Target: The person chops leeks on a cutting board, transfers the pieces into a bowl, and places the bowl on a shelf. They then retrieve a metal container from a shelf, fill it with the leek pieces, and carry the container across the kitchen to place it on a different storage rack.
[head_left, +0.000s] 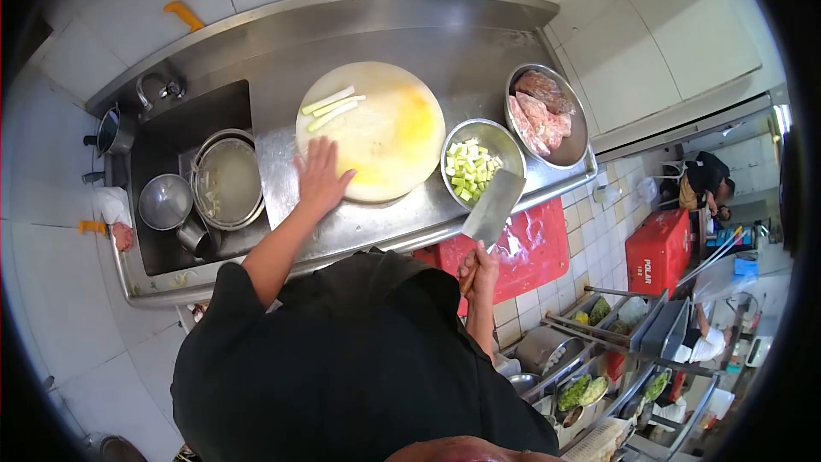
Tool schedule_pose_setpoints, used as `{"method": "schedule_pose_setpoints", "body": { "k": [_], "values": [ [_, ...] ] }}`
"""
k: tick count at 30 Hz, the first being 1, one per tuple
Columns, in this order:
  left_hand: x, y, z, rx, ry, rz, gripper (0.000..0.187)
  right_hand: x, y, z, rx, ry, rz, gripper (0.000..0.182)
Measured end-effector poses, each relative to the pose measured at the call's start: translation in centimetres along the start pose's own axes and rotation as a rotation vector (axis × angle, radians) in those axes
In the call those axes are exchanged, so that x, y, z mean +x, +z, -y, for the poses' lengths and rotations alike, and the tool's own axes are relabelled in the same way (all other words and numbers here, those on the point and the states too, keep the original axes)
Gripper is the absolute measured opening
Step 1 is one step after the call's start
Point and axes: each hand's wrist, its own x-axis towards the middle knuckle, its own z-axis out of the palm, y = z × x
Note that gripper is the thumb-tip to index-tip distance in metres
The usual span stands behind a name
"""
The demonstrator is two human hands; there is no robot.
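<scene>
My left hand point(321, 178) lies with fingers spread at the lower left edge of a round cutting board point(376, 141), which has yellow stains. Just beyond its fingertips lie several pale green-and-white vegetable sticks point(333, 107). My right hand point(481, 270) is closed around the wooden handle of a cleaver point(495, 209), its broad blade tilted up over the near rim of a steel bowl point(517, 150). Chopped pale green vegetable pieces point(470, 169) fill part of that bowl, and the blade hides some of its near side.
A larger steel bowl point(583, 147) of raw meat point(540, 111) stands behind at right. On the left is a sink point(154, 244) with a pot point(227, 180) and pans. Below the counter is a red board point(543, 248). Shelves and people point(708, 184) appear far right.
</scene>
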Motion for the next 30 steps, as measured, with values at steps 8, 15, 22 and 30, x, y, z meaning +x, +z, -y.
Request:
{"method": "schedule_pose_setpoints", "body": {
  "k": [8, 15, 22, 30],
  "values": [
    [5.1, -1.9, 7.0, -0.281, 0.1, -0.331, 0.065, 1.9, 5.2, -0.2, -0.38, 0.039, 0.22, 0.019],
    [12.7, 1.9, 2.8, 0.063, 0.074, -0.341, 0.055, 4.1, 7.7, -1.6, -0.59, 0.104, 0.189, 0.018],
    [8.2, 2.9, -1.7, -0.057, 0.255, -0.223, 0.04, 4.1, 6.7, -2.7, -0.603, 0.088, 0.186, 0.018],
    [9.6, 0.7, 2.3, 0.064, 0.071, -0.154, 0.025, 4.9, 8.2, -1.1, -0.88, -0.102, 0.187, 0.023]
  ]
}}
